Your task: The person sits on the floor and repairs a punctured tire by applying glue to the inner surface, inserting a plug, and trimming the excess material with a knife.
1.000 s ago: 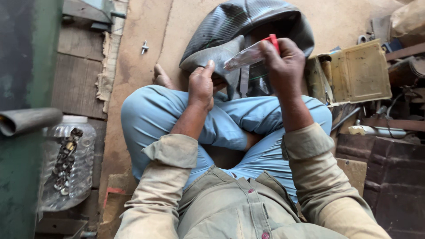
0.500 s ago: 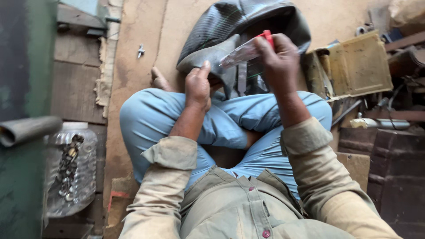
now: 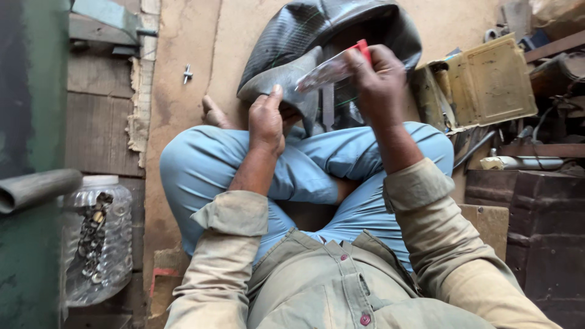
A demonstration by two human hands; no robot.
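I sit cross-legged on the floor in light blue trousers. A black rubber inner tube (image 3: 317,42) lies folded over my knees. My left hand (image 3: 267,119) pinches a fold of that tube, thumb on top. My right hand (image 3: 379,82) holds a small clear squeeze tube with a red end (image 3: 332,68), tilted with its clear tip pointing down-left at the fold the left hand grips.
A clear plastic jar of metal parts (image 3: 97,240) stands at my left beside a green metal body (image 3: 27,91). A small bolt (image 3: 187,74) lies on the floor. A dirty yellow open box (image 3: 487,79), tools and dark crates crowd the right side.
Both hands and the inner tube stay together with little shift; the squeeze tube's tip has come slightly closer to the fold held by my left hand.
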